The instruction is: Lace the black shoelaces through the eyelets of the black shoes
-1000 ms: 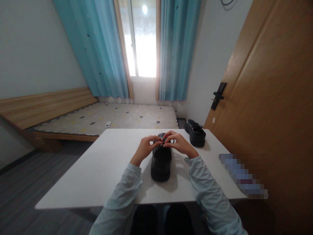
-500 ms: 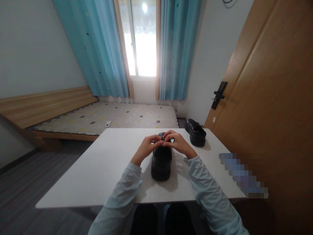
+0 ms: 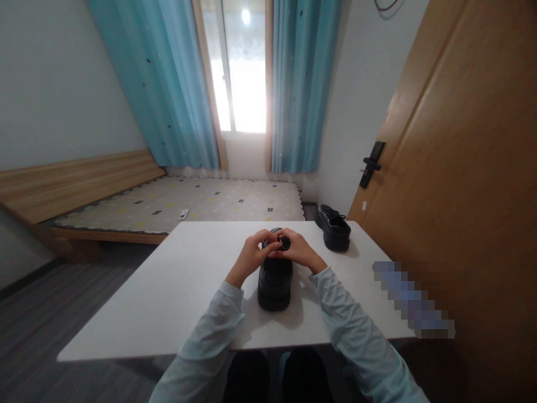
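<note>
A black lace-up shoe stands upright on the white table, its heel toward me. Over its lacing my left hand and my right hand meet, fingertips overlapping. Both hands are closed in a pinch on the dark shoelace, whose strands are mostly hidden by my fingers and hard to tell from the shoe. The matching black shoe sits apart, beyond my right hand near the table's far right corner.
A blurred, pixelated flat item lies along the table's right edge. To the right is a wooden door with a black handle. Behind the table is a bed with a white remote on it.
My right hand has shifted slightly left, and its fingers now cross closer over my left fingertips. The lace loop seen beside the right fingers is less distinct. The view has moved slightly.
</note>
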### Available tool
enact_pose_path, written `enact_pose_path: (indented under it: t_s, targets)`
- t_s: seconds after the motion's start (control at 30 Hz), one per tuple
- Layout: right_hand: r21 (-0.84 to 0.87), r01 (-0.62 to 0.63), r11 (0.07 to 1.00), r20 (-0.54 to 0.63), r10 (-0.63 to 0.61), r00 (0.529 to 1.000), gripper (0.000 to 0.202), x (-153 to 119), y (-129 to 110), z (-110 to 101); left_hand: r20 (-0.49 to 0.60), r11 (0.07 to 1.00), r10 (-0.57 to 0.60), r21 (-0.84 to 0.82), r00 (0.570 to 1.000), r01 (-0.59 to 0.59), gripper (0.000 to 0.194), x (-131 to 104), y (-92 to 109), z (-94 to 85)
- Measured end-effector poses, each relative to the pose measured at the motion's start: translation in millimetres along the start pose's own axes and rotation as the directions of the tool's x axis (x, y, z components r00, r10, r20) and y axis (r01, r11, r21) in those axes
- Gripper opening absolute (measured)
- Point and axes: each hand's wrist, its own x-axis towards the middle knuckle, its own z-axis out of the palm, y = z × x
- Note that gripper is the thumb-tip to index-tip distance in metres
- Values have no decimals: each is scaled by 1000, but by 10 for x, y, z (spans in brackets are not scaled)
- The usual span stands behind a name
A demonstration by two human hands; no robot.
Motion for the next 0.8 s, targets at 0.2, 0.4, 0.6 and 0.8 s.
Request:
enact_pose_path:
  t_s: [0.2, 0.4, 0.6, 0.8]
  targets:
    - [-57, -1, 998, -56, -2, 998, 46, 10, 47, 77, -25, 999, 35, -35, 999, -35, 14, 16, 33, 12]
    - [-80, -7, 997, -40, 3, 999, 44, 16, 24, 67, -20, 989, 7, -145, 1000, -10, 14, 57, 69, 19]
    - [-60, -8, 998, -17, 7, 1000, 47, 20, 25, 49, -14, 955, -61, -291, 998, 54, 14, 9, 305, -15]
    - [-40, 2, 999, -9, -3, 1000, 41, 12, 4, 45, -73, 990, -42, -140, 996, 31, 12, -173, 629, -61]
